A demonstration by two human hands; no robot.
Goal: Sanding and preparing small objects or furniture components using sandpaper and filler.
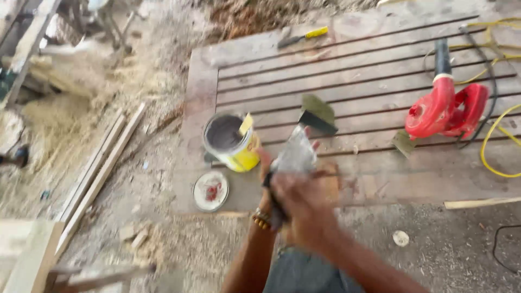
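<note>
Beside the yellow tin (233,142), just to its right, I saw both hands meet over the slatted wooden panel (353,70). My right hand (304,203) was clenched around a grey putty knife (296,157), its blade pointing up and blurred. My left hand (269,182) touched the same tool from beneath; I could not tell its grip. Below the tin lay its round lid (210,191). Far right of the tin sat a red blower (442,111) with yellow cable (491,157).

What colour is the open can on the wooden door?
The can is yellow outside, holding grey paste; the head view shows it clearly.
</note>
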